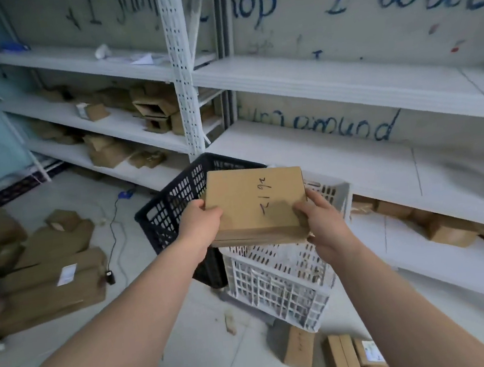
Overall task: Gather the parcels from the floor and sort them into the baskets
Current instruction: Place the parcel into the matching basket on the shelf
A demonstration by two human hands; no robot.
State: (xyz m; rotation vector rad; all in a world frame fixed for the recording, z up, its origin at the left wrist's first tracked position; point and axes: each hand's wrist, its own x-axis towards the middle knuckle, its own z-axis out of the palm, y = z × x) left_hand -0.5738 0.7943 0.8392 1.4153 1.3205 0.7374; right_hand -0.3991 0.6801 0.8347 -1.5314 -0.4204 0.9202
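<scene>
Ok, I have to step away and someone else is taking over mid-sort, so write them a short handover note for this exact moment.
Left hand: grips the left edge of the held parcel.
Right hand: grips its right edge.
The held parcel has handwriting on top and is in the air above the black basket and white basket, which stand side by side on the floor by the shelves.
Done: this parcel is picked up but not yet in a basket. The baskets' contents are mostly hidden.
Left: place it, then gather the parcel pile at left and the loose parcels at lower right.
</scene>
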